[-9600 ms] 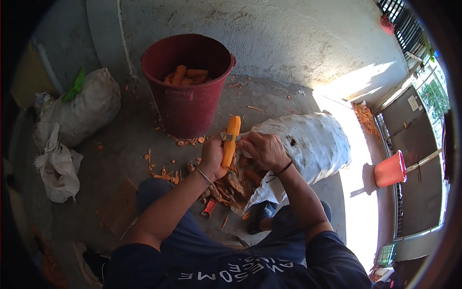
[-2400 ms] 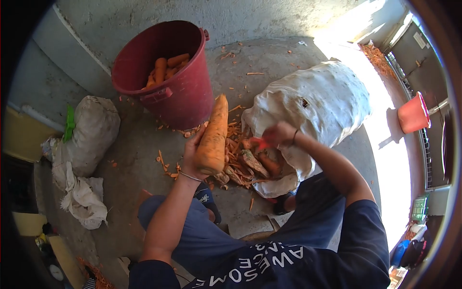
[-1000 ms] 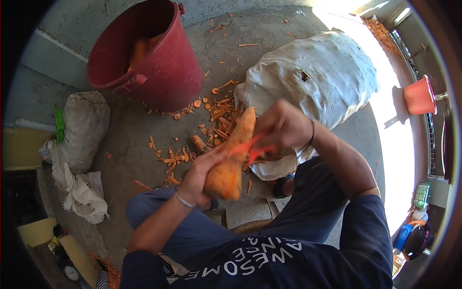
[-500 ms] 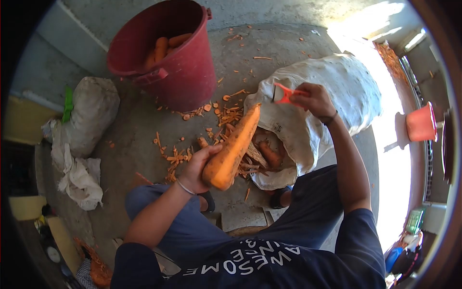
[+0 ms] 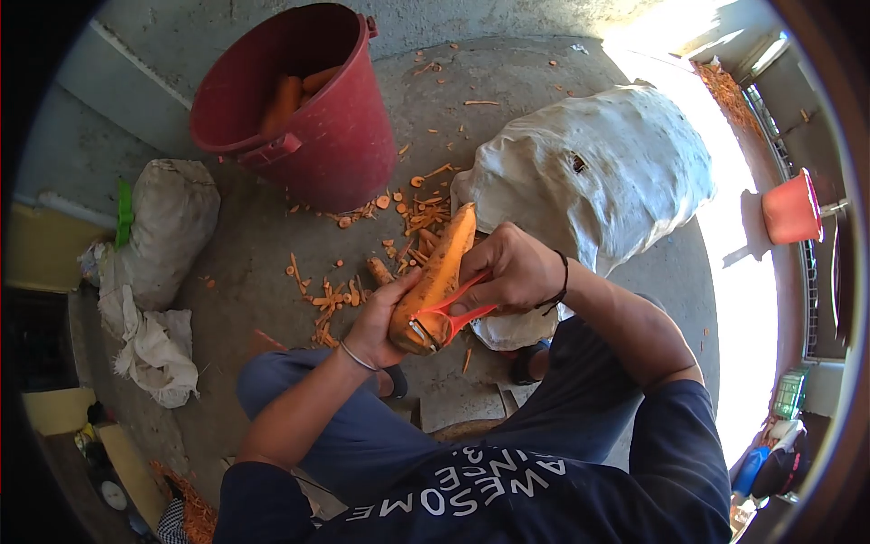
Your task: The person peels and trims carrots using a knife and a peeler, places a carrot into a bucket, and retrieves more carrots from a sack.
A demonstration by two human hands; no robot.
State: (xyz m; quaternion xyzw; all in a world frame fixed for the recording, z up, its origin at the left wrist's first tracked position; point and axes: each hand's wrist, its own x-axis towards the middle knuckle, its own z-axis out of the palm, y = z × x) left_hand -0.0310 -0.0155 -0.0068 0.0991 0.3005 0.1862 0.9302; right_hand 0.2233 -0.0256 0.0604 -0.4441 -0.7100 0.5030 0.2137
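A large carrot (image 5: 446, 265) slants across the middle of the view, thick end toward me and tip pointing away. My left hand (image 5: 382, 317) is wrapped around its thick lower part from the left. My right hand (image 5: 515, 270) grips a red peeler (image 5: 464, 308), whose blade lies against the carrot's thick end. Part of the carrot's skin is dark with soil, while other parts are bright orange. Peelings and cut carrot pieces (image 5: 424, 216) are scattered on the floor beyond my hands.
A red bucket (image 5: 349, 136) with carrots inside stands at the back left. A large white sack (image 5: 598, 163) lies to the right. Another sack (image 5: 172, 231) sits at far left. A small red bucket (image 5: 790, 210) is at far right.
My right hand has come down and left, bringing the peeler from above the white sack onto the carrot's thick end. My left hand still holds the carrot.
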